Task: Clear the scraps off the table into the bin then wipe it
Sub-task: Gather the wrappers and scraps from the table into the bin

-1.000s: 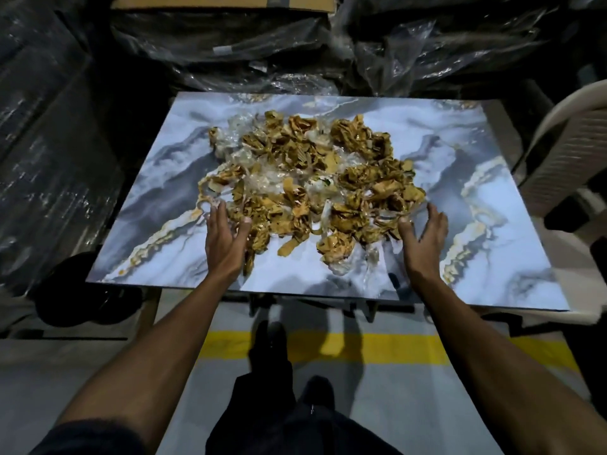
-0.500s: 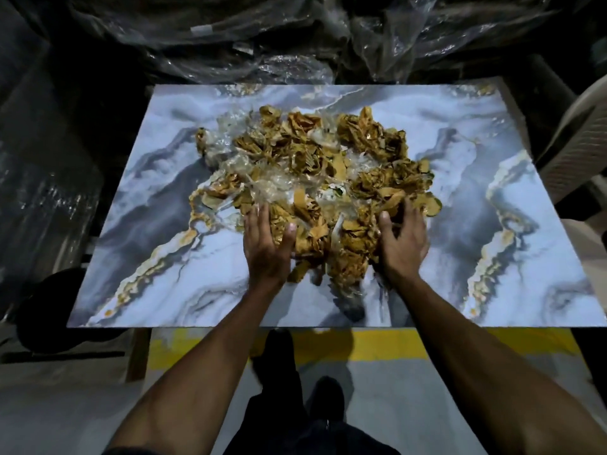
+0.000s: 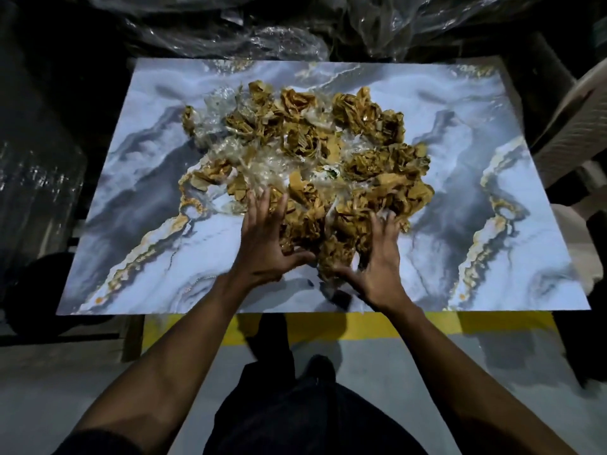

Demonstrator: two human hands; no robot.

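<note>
Left to right. Dark round obj (image 3: 42, 284) on floor, far left, beside table: poss. the bin, cannot confirm. Table (image 3: 138, 224): marble-print top, scraps not yet cleared. My left hand (image 3: 262, 244) lies flat-ish on near-left flank of scrap pile (image 3: 312, 165), fingers spread wide and pressed into the scraps, thumb swung out toward centre; not closed round anything yet. Pile itself: crumpled brown paper w/ clear plastic film mixed in, sits mid-table, well apart from both side edges. My right hand (image 3: 377, 261) on near-right flank, fingers spread and slightly bent into the scraps, thumb pointing inward toward left thumb; the thumbs are near each other, w/ a clump of brown paper between them. Change vs. 1 s ago: both hands were then on bare top at pile's outer near corners, wide apart; they have since closed inward and forward, and near edge of pile is now bunched up between the palms. Meaning: gather step under way, first handful nearly formed; no lift yet, no transfer to bin, wipe step pending. White chair (image 3: 578, 126) at right edge, beside table, not involved.
</note>
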